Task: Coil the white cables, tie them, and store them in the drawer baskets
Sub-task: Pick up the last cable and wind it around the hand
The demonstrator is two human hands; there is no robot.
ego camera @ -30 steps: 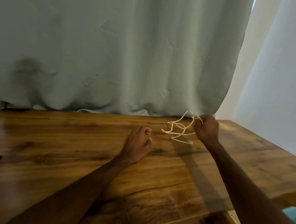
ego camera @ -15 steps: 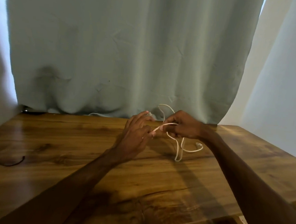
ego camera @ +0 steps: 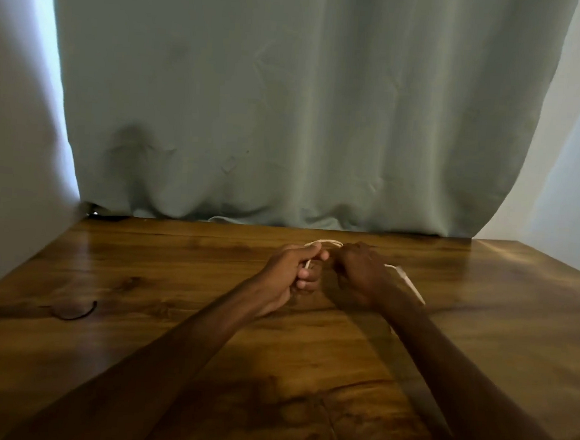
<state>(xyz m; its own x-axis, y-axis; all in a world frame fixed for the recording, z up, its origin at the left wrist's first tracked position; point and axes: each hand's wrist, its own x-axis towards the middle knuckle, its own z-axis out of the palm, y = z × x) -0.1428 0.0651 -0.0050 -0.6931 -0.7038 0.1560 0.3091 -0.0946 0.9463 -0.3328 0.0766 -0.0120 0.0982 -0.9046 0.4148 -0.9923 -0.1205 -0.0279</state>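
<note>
Thin white cable (ego camera: 411, 287) gripped by curled left hand (ego camera: 291, 275) and right hand (ego camera: 360, 276).

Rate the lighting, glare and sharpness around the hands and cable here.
Head view: dim and soft; left hand and right hand in shadow, white cable thin, slightly smeared; pale glare on the table at left; wide-angle bowing at the curtain edges.

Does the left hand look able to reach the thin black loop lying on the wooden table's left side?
Probably yes: bare wooden table lies between the left hand and the thin black loop, but its fingers grip the thin white cable.
</note>
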